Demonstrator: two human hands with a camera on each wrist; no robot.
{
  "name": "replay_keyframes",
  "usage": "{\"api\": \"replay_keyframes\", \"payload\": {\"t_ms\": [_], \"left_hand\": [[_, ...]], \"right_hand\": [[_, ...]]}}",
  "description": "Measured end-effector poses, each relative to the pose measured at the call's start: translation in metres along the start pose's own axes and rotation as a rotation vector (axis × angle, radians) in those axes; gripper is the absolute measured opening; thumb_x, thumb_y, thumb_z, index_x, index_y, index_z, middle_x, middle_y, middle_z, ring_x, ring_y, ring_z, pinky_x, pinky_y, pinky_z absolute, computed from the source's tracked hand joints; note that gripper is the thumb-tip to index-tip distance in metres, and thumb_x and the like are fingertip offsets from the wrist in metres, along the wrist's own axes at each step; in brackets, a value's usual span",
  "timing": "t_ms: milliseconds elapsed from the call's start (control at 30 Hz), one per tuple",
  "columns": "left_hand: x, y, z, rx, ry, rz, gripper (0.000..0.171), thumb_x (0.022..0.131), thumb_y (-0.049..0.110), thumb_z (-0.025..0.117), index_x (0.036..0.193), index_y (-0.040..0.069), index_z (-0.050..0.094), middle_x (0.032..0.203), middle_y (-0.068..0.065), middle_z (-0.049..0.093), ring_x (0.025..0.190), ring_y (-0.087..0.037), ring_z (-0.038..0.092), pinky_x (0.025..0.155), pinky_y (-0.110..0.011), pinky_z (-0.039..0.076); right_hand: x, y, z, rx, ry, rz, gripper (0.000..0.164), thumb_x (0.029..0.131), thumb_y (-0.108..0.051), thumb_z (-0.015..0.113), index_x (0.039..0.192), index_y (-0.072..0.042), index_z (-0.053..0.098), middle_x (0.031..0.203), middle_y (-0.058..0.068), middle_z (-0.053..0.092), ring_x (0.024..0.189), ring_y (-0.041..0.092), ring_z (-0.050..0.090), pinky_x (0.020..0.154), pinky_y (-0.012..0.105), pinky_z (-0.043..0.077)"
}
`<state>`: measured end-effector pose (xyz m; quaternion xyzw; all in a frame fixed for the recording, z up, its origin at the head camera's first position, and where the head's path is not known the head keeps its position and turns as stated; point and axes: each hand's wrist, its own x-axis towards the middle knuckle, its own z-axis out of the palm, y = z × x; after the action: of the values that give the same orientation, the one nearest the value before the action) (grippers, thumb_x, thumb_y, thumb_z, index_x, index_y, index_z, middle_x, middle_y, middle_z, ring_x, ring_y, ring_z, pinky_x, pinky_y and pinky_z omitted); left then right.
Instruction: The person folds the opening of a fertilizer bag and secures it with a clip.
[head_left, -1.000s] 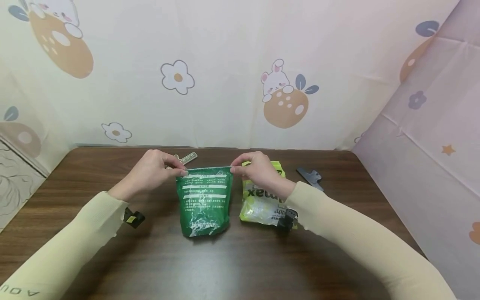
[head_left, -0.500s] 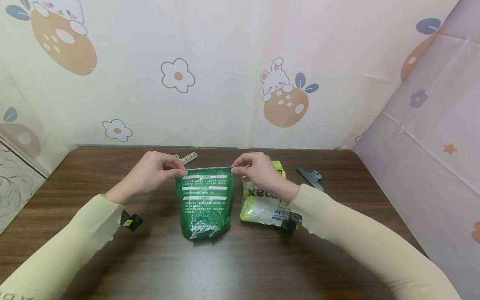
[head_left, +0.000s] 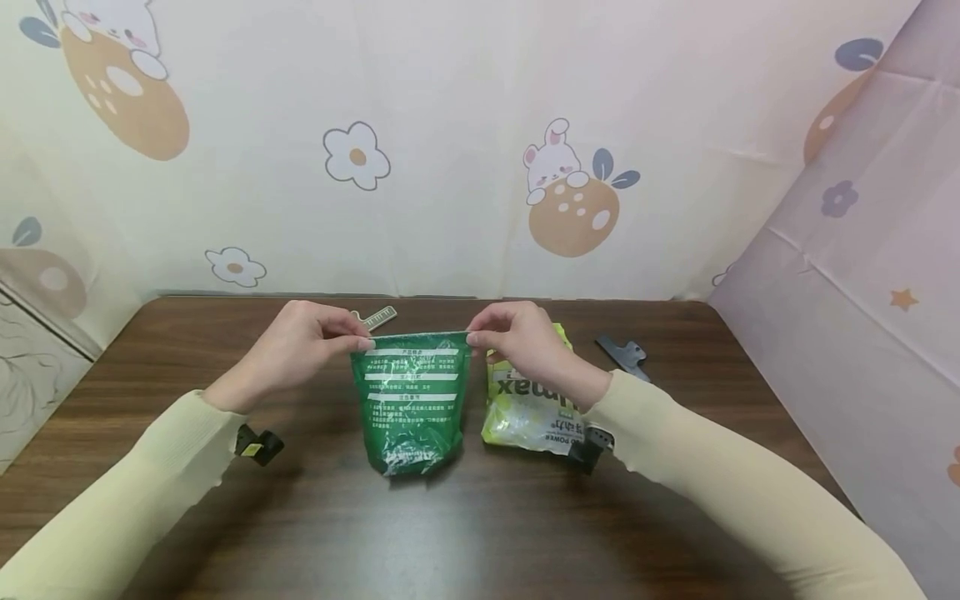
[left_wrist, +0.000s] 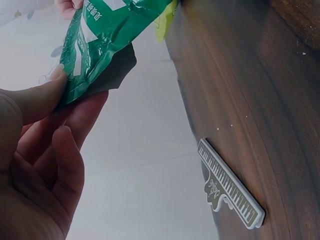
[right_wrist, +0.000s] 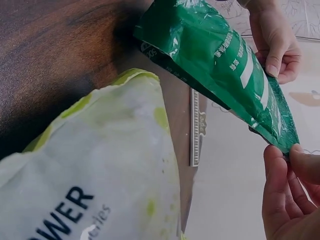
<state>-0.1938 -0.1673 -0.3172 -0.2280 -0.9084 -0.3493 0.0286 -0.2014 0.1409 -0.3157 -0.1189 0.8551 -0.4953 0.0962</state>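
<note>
Two pouches and two sealing clips are on the table. The left hand [head_left: 300,346] and right hand [head_left: 521,342], raised side by side, each pinch a top corner of the green pouch [head_left: 411,400] stretched between them. The yellow-green pouch [head_left: 525,408] lies under the right wrist; the piano-key clip [head_left: 375,317] lies just beyond the left hand, the grey clip [head_left: 622,354] right of the right hand.

Table [head_left: 150,350]: dark wood grain, filled the lower view.
Back wall [head_left: 450,100]: cream cloth, printed flowers and bunnies.
Right wall [head_left: 862,275]: pink cloth, creased.
Light: even, soft.
</note>
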Motion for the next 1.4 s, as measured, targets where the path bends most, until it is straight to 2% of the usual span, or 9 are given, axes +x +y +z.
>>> {"api": "replay_keyframes", "payload": {"t_ms": [233, 400, 533, 767, 1000, 1267, 1400], "left_hand": [[-0.002, 0.004, -0.005, -0.017, 0.014, 0.003, 0.005, 0.086, 0.016, 0.08, 0.09, 0.016, 0.078, 0.082, 0.006, 0.073, 0.075, -0.023, 0.066, 0.066, -0.032, 0.051], [-0.003, 0.007, -0.01, -0.016, 0.043, 0.061, 0.005, 0.086, 0.015, 0.08, 0.089, 0.018, 0.078, 0.081, 0.009, 0.073, 0.072, -0.014, 0.066, 0.065, -0.028, 0.053], [-0.005, 0.012, -0.012, -0.015, 0.051, 0.073, 0.008, 0.086, 0.013, 0.08, 0.089, 0.02, 0.078, 0.081, 0.01, 0.072, 0.07, -0.01, 0.066, 0.064, -0.027, 0.054], [-0.009, 0.018, -0.015, -0.021, 0.061, 0.087, 0.006, 0.085, 0.015, 0.081, 0.09, 0.018, 0.078, 0.082, 0.011, 0.072, 0.071, -0.01, 0.066, 0.064, -0.026, 0.053], [-0.014, 0.022, -0.017, -0.016, 0.08, 0.149, 0.011, 0.084, 0.011, 0.081, 0.085, 0.022, 0.077, 0.079, 0.015, 0.072, 0.067, -0.006, 0.066, 0.06, -0.024, 0.052], [-0.02, 0.023, -0.016, 0.005, 0.092, 0.15, 0.012, 0.082, 0.013, 0.083, 0.084, 0.023, 0.077, 0.077, 0.017, 0.071, 0.064, -0.01, 0.063, 0.057, -0.023, 0.048], [-0.025, 0.022, -0.015, 0.021, 0.088, 0.143, 0.013, 0.082, 0.015, 0.083, 0.085, 0.026, 0.077, 0.076, 0.02, 0.07, 0.062, -0.008, 0.06, 0.055, -0.024, 0.046]], "right_hand": [[-0.002, -0.005, -0.001, 0.008, 0.013, -0.021, 0.006, 0.091, -0.01, 0.074, 0.097, -0.012, 0.074, 0.092, 0.004, 0.071, 0.084, 0.022, 0.07, 0.072, 0.036, 0.059], [-0.006, -0.008, -0.005, 0.008, 0.014, -0.049, 0.006, 0.091, -0.013, 0.074, 0.097, -0.015, 0.074, 0.093, 0.007, 0.071, 0.084, 0.022, 0.069, 0.076, 0.042, 0.058], [-0.01, -0.01, -0.008, 0.012, 0.011, -0.068, 0.006, 0.092, -0.012, 0.073, 0.097, -0.014, 0.074, 0.095, 0.011, 0.071, 0.085, 0.023, 0.068, 0.077, 0.044, 0.057], [-0.016, -0.015, -0.01, -0.006, 0.024, -0.09, 0.007, 0.092, -0.013, 0.074, 0.098, -0.014, 0.074, 0.096, 0.004, 0.071, 0.086, 0.021, 0.067, 0.075, 0.037, 0.058], [-0.02, -0.015, -0.012, 0.001, 0.024, -0.121, 0.007, 0.091, -0.013, 0.074, 0.097, -0.016, 0.075, 0.097, 0.001, 0.07, 0.085, 0.023, 0.066, 0.079, 0.047, 0.056], [-0.024, -0.012, -0.013, 0.014, -0.018, -0.156, 0.007, 0.091, -0.015, 0.075, 0.098, -0.016, 0.075, 0.098, 0.001, 0.071, 0.085, 0.023, 0.067, 0.08, 0.05, 0.055], [-0.026, -0.007, -0.012, -0.012, -0.05, -0.186, 0.006, 0.092, -0.015, 0.074, 0.098, -0.017, 0.074, 0.098, -0.001, 0.07, 0.087, 0.021, 0.067, 0.08, 0.047, 0.054]]}}
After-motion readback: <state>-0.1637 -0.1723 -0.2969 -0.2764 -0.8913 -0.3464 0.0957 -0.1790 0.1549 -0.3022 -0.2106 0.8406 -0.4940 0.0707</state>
